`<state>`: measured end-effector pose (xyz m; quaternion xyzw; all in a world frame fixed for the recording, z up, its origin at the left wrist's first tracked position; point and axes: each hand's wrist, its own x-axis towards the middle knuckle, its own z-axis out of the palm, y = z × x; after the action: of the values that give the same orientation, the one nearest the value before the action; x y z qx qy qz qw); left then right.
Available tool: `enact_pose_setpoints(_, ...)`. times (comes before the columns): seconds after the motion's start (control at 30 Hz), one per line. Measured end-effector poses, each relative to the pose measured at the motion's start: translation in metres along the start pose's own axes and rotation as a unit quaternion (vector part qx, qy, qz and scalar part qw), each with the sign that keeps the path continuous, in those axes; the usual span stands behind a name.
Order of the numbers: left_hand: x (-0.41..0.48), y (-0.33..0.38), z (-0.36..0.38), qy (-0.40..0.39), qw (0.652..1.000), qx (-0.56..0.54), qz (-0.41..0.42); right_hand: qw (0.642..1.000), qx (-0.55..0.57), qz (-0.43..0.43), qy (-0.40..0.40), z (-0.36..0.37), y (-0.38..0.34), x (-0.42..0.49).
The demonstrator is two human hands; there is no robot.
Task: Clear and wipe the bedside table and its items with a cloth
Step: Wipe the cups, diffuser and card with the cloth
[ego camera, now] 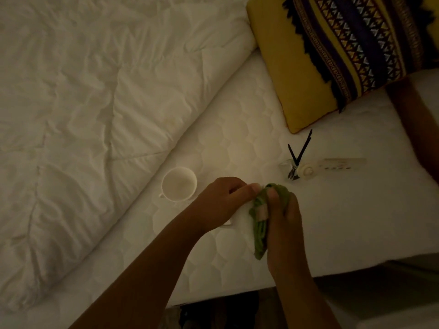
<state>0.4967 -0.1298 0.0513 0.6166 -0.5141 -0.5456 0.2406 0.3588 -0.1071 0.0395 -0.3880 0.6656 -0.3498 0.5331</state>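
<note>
Low in the frame, right hand (282,219) bunches a soft green cloth (261,224) against a light white item (242,213) pinched by left hand (223,200).

Setting: bedroom in a home, dim warm light. Evidence: bed with white quilted mattress cover (249,138); rumpled white duvet (83,103) pushed to one side; yellow pillow with patterned woven band (332,55) at the head end. Small household items lying on the mattress: white mug (179,184), glass reed diffuser with black sticks (293,167), white remote control (332,166).
</note>
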Motion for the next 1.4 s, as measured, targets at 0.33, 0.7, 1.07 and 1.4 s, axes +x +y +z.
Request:
enact_pose_setpoints(0.33, 0.035, -0.014, -0.004, 0.015, 0.990, 0.130, -0.052, 0.973, -0.182, -0.140, -0.019, -0.003, 0.026, -0.013)
enact_pose_setpoints(0.7, 0.080, -0.026, -0.036, 0.085, 0.938, 0.337, 0.006, 0.979, -0.192, 0.019, -0.071, -0.009, 0.077, -0.032)
enact_pose_setpoints(1.07, 0.072, -0.048, -0.012, 0.044, 0.899, 0.435, -0.020, 0.977, -0.194, 0.024, -0.087, -0.024, 0.070, -0.015)
enact_pose_setpoints(1.4, 0.104, 0.002, 0.059, 0.055, 0.932, 0.334, 0.130, 0.986, -0.155, 0.048, -0.031, -0.068, 0.059, 0.006)
